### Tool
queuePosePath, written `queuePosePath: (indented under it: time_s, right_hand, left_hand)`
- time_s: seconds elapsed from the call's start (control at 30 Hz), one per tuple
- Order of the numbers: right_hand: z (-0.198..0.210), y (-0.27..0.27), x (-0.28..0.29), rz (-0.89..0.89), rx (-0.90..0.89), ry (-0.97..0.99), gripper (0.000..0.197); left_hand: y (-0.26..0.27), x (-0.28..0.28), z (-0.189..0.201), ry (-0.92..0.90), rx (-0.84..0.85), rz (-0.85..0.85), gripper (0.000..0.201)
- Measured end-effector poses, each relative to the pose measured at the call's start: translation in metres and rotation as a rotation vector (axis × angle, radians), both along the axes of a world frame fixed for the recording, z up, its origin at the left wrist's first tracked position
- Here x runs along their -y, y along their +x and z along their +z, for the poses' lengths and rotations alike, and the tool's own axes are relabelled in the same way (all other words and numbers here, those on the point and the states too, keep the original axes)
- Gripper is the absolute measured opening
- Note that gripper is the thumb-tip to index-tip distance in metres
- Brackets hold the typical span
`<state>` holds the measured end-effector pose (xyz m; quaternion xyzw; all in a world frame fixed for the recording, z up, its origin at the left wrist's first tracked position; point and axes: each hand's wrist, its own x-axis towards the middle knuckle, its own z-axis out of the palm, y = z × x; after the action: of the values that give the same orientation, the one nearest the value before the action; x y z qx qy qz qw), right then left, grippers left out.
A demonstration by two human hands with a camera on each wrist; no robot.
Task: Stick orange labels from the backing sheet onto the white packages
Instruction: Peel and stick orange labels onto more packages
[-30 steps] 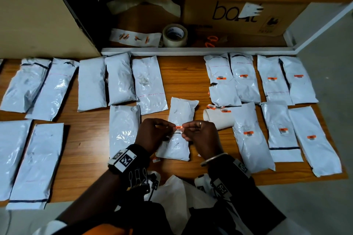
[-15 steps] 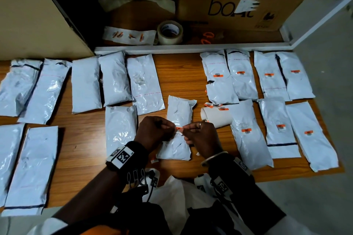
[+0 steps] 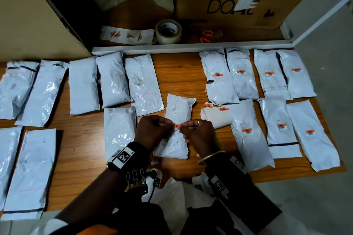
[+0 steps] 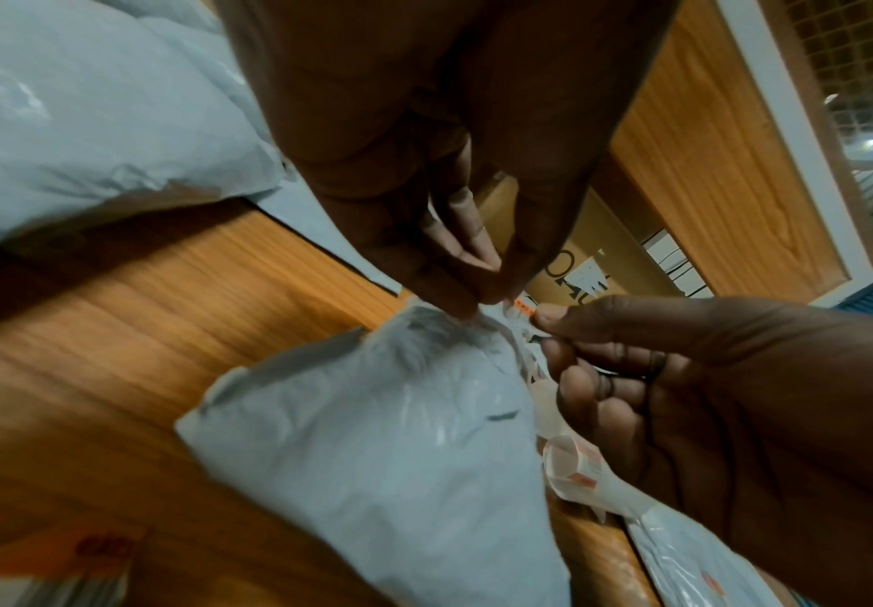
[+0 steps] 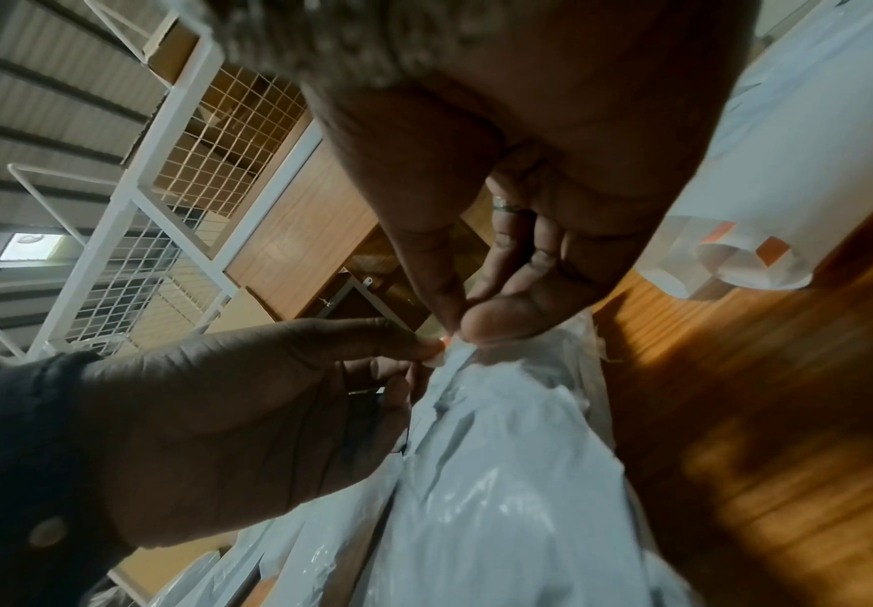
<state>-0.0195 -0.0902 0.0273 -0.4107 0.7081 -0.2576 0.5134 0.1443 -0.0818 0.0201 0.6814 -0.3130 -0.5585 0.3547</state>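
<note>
1. Left hand and right hand held close together above the middle white package, near the front edge of the wooden table.
2. Between the two hands, one small orange label, pinched at each end by thumb and forefinger of both hands.
3. Left fingertips pressed together on the label's left end; other left fingers curled in.
4. Right thumb and forefinger closed on the right end of the label; a ring seen on one right finger, a metal bangle on the right wrist.
5. In the left wrist view, the label just above the crumpled top of the package; touching it or not, cannot tell.
6. Rolled backing sheet lying on the table just right of the hands, with some orange labels at its far edge.
7. To the right, eight white packages in two rows; seven with an orange label already visible, for example one at.
8. To the left, several white packages with no label in sight, for example one at.
9. On the shelf behind the table: a tape roll, a white sheet with orange marks, orange scissors handles, a brown carton.
</note>
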Motion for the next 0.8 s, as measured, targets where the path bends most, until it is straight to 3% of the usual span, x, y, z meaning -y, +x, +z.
queuePosePath:
  time_s: [0.17,0.33,0.5,0.63,0.73,0.8]
  right_hand:
    - [-0.008,0.003,0.002,-0.022,-0.017,-0.003,0.016]
    - [-0.016,0.004,0.003,0.012,-0.158,-0.048,0.04]
    - [-0.021,-0.001,0.004,-0.07,-0.091,-0.065,0.055]
    - [-0.025,-0.006,0.005,-0.052,0.022,-0.018,0.029]
    - [-0.028,-0.011,0.007,-0.051,0.041,-0.014,0.014]
    - [-0.03,-0.011,0.008,-0.059,0.021,-0.02,0.008]
  left_hand:
    - [-0.001,0.002,-0.002,0.003,0.036,-0.01,0.023]
    - [0.003,0.003,-0.018,0.028,0.129,-0.003,0.015]
    - [0.005,0.004,-0.025,0.02,0.348,-0.051,0.036]
    - [0.006,0.004,-0.025,0.048,0.359,-0.177,0.025]
    - [0.008,0.002,-0.029,0.022,0.327,-0.136,0.01]
    - [0.008,0.0,-0.033,0.03,0.275,-0.097,0.014]
